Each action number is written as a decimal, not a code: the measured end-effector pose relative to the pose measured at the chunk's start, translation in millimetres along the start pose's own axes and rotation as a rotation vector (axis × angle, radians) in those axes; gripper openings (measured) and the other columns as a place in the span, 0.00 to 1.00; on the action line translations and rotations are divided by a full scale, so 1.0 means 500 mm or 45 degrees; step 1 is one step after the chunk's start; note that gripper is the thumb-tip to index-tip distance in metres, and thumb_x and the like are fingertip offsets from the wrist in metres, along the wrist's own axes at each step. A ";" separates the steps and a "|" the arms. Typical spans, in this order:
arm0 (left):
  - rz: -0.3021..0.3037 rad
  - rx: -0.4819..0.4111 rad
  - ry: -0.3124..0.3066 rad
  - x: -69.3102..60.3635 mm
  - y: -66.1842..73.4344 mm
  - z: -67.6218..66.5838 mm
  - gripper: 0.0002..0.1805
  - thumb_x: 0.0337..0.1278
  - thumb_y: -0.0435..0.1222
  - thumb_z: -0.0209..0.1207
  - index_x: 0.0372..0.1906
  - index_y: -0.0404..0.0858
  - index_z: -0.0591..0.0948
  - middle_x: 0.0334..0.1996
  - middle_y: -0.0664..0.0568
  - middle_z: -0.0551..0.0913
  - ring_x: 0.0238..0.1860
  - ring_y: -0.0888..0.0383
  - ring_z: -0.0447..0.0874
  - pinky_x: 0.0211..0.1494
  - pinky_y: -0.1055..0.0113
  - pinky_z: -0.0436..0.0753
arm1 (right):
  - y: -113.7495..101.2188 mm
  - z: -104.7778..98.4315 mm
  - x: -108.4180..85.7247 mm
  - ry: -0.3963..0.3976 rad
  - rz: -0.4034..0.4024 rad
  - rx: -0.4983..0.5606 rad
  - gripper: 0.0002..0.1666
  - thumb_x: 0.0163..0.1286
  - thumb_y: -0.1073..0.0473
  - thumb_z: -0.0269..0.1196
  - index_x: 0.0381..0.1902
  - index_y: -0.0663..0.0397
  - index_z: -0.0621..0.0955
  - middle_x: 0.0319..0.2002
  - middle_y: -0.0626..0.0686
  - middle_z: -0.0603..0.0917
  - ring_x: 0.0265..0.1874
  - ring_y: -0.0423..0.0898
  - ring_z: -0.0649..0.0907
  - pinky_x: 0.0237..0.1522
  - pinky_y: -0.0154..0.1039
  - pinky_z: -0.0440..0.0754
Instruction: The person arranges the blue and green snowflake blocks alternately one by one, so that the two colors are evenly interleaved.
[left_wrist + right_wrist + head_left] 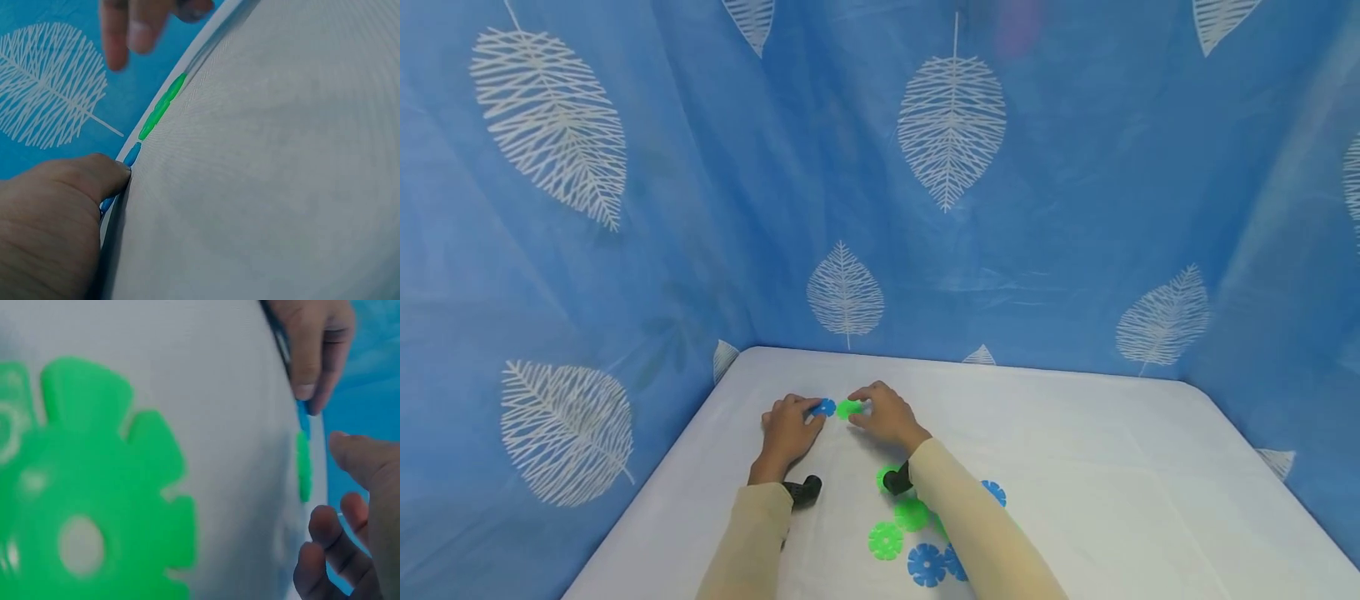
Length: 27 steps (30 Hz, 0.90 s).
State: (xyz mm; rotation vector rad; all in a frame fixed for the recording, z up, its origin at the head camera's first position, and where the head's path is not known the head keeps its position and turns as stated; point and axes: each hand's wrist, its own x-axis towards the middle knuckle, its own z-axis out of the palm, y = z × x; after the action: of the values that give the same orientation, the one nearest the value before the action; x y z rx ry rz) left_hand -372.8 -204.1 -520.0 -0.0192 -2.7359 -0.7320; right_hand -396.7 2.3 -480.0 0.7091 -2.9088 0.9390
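A blue flower-shaped plastic disc (pixel 827 407) lies flat on the white tabletop. My left hand (pixel 788 431) grips it at the edge between thumb and index finger; in the left wrist view the thumb presses against the blue disc (pixel 133 154). Right beside it lies a green notched disc (pixel 846 409), its edge close to or touching the blue one. Around the green disc's far side, my right hand (pixel 887 415) hovers with thumb and fingers spread. The right wrist view shows a gap between those fingers and the green disc (pixel 304 466).
Several more green discs (pixel 886 541) and blue discs (pixel 927 566) are scattered nearer to me, some partly hidden under the right forearm. Black wrist cameras (pixel 805 492) sit on both wrists. A blue leaf-patterned curtain (pixel 1045 208) hangs behind and beside the white table (pixel 1112 467).
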 end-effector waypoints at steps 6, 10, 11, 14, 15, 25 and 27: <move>-0.021 0.016 -0.033 -0.003 -0.005 0.000 0.22 0.63 0.47 0.64 0.60 0.45 0.83 0.52 0.44 0.82 0.55 0.45 0.77 0.54 0.46 0.67 | -0.005 -0.036 -0.011 0.020 -0.140 0.135 0.19 0.71 0.51 0.65 0.58 0.46 0.83 0.54 0.55 0.80 0.35 0.43 0.81 0.41 0.41 0.80; -0.026 0.006 -0.034 0.000 -0.006 0.002 0.22 0.63 0.47 0.63 0.60 0.45 0.83 0.52 0.44 0.81 0.55 0.45 0.77 0.53 0.47 0.66 | -0.001 -0.079 -0.022 0.063 -0.250 0.165 0.17 0.71 0.52 0.65 0.56 0.42 0.84 0.51 0.52 0.81 0.29 0.38 0.78 0.37 0.35 0.79; -0.027 0.001 -0.033 0.001 -0.006 0.002 0.22 0.63 0.47 0.63 0.60 0.45 0.83 0.52 0.45 0.81 0.55 0.45 0.77 0.53 0.48 0.66 | 0.000 -0.093 -0.027 0.080 -0.266 0.179 0.17 0.71 0.53 0.65 0.56 0.42 0.84 0.51 0.51 0.81 0.30 0.38 0.79 0.37 0.36 0.79; -0.020 -0.028 -0.032 0.002 -0.005 0.000 0.22 0.63 0.47 0.63 0.60 0.45 0.84 0.52 0.44 0.81 0.55 0.46 0.76 0.52 0.48 0.65 | 0.006 -0.138 -0.044 0.138 -0.281 0.221 0.16 0.70 0.54 0.66 0.56 0.41 0.84 0.51 0.50 0.82 0.31 0.39 0.79 0.38 0.38 0.79; -0.020 -0.039 -0.032 0.002 -0.004 -0.001 0.22 0.63 0.47 0.63 0.59 0.45 0.84 0.52 0.44 0.81 0.55 0.45 0.77 0.52 0.49 0.65 | 0.008 -0.154 -0.051 0.151 -0.282 0.236 0.17 0.70 0.54 0.66 0.56 0.41 0.84 0.51 0.51 0.82 0.32 0.40 0.79 0.38 0.39 0.78; -0.008 -0.051 -0.036 0.000 -0.003 -0.005 0.22 0.63 0.46 0.63 0.60 0.44 0.83 0.53 0.42 0.81 0.56 0.43 0.76 0.54 0.47 0.65 | 0.031 -0.250 -0.148 0.241 -0.348 0.222 0.17 0.70 0.54 0.66 0.56 0.41 0.83 0.50 0.48 0.83 0.35 0.41 0.80 0.34 0.39 0.79; -0.011 -0.042 -0.039 -0.003 -0.004 -0.005 0.22 0.63 0.46 0.63 0.60 0.43 0.83 0.53 0.42 0.81 0.57 0.43 0.76 0.54 0.46 0.65 | 0.036 -0.257 -0.169 0.255 -0.356 0.221 0.17 0.69 0.54 0.67 0.56 0.40 0.83 0.49 0.48 0.83 0.35 0.41 0.80 0.35 0.39 0.79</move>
State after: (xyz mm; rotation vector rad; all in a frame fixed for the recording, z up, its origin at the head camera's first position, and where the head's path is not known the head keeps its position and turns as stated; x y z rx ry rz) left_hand -370.7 -206.9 -519.3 -0.0262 -2.7544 -0.7850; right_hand -345.3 121.9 -396.4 0.9406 -2.4964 1.1591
